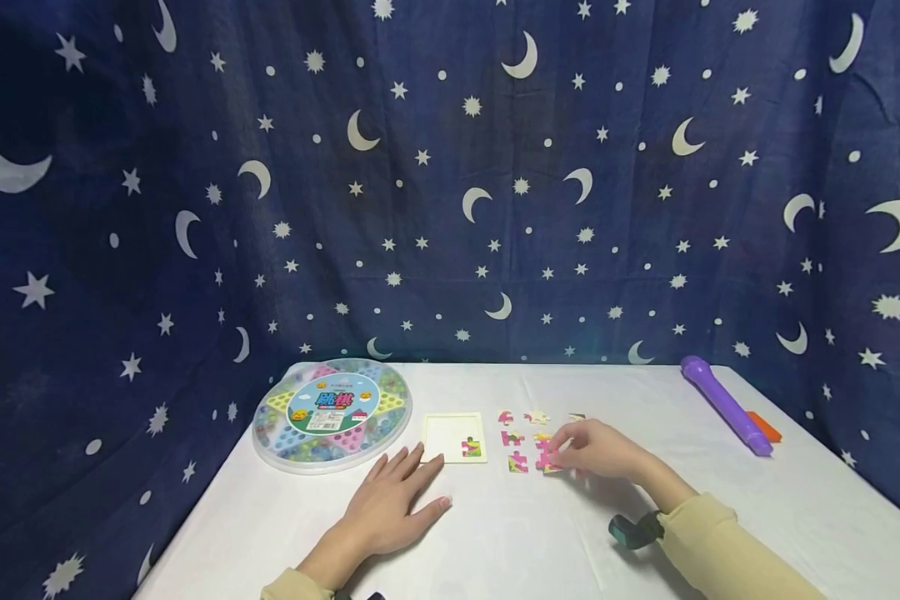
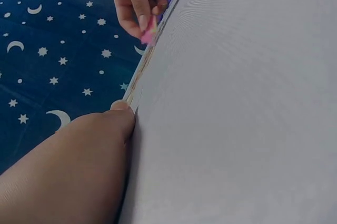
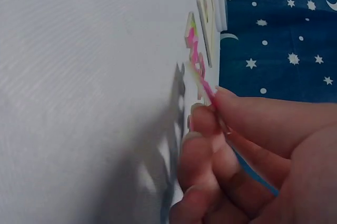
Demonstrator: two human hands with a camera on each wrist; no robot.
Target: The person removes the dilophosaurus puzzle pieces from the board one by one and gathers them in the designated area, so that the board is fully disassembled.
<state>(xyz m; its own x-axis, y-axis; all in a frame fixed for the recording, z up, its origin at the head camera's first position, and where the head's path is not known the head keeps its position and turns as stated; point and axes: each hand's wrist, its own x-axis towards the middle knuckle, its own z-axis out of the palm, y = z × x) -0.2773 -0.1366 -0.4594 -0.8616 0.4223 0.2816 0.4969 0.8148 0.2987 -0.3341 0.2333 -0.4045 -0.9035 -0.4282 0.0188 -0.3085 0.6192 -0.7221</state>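
Note:
My right hand (image 1: 600,452) pinches a pink jigsaw piece (image 2: 148,33) between thumb and fingers; in the right wrist view the piece is tilted, seen nearly edge-on. Several loose jigsaw pieces (image 1: 518,462) lie flat on the table around and left of that hand, pink with some green and yellow. A square cream puzzle tray (image 1: 442,433) sits left of them, with one green and pink piece (image 1: 472,448) in its lower right corner. Palm down on the table, my left hand (image 1: 393,504) has its fingers straight, their tips at the tray's near left edge.
A round Chinese checkers box (image 1: 333,400) with a clear lid stands left of the tray. Towards the right edge of the white table (image 1: 525,533) lie a purple tube (image 1: 726,406) and a flat orange object (image 1: 765,427). A blue curtain (image 1: 450,192) hangs behind and at both sides.

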